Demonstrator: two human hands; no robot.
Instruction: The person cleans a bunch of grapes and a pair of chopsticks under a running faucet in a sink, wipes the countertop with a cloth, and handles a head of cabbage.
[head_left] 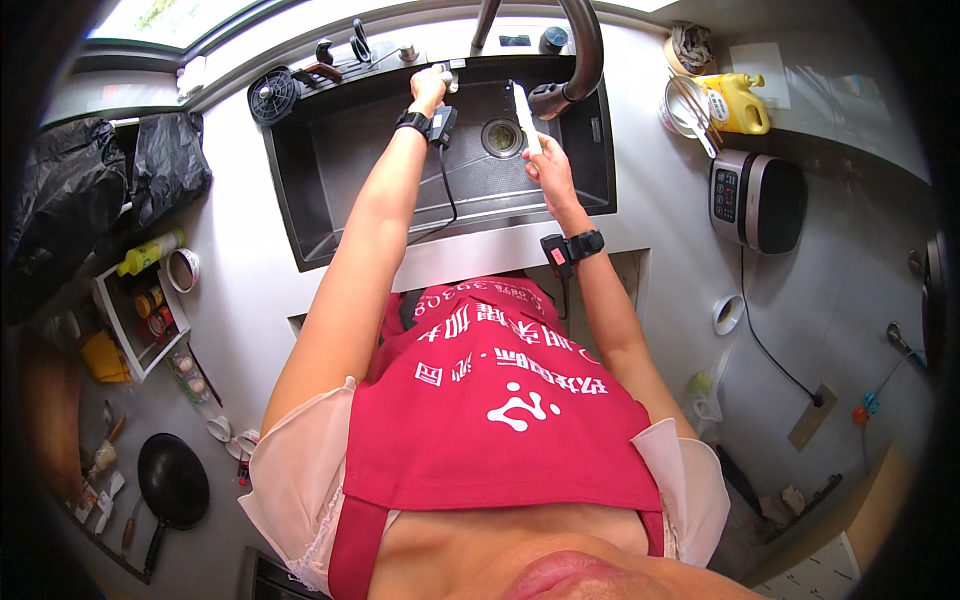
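My right hand is over the right half of the dark sink, its fingers closed round a long, narrow white tool. The tool points away from me, up toward the back of the sink, and its far tip looks dark; its exact kind is unclear. At the sink's back rim, my left hand is closed, with a small whitish thing showing at its fingers. What that thing is I cannot make out. Between the hands, the round drain shows in the sink floor. The dark faucet arches to the right of the tool.
A round black rack sits at the sink's back left corner. Right of the sink stand a white pot with chopsticks, a yellow jug and a countertop appliance. Black bags hang at left; a frying pan lies lower left.
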